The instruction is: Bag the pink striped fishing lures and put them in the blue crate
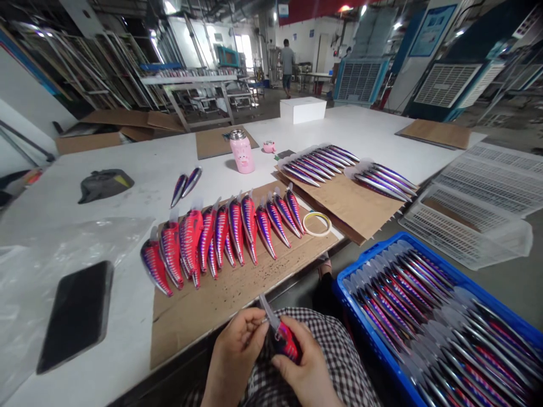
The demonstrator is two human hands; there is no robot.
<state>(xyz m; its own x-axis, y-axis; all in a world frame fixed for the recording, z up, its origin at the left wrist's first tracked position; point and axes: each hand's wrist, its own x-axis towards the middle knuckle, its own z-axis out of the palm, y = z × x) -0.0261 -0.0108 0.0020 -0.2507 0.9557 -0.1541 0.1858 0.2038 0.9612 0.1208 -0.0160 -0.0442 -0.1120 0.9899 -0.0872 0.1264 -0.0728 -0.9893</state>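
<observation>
My right hand is wrapped around a red and purple fishing lure, held above my lap with its clear lip pointing up and away. Beside that lip, the thumb and fingers of my left hand are pinched together; whatever is between them is too small to make out. Just beyond my hands, a row of red, purple and silver striped lures lies on a cardboard sheet. A ring of tape sits at the right end of that row.
At right, a blue crate holds many lures, near white plastic baskets. More silver-purple lures lie on cardboard. A phone, plastic sheeting, a pink bottle and a white box are on the table. A person stands far back.
</observation>
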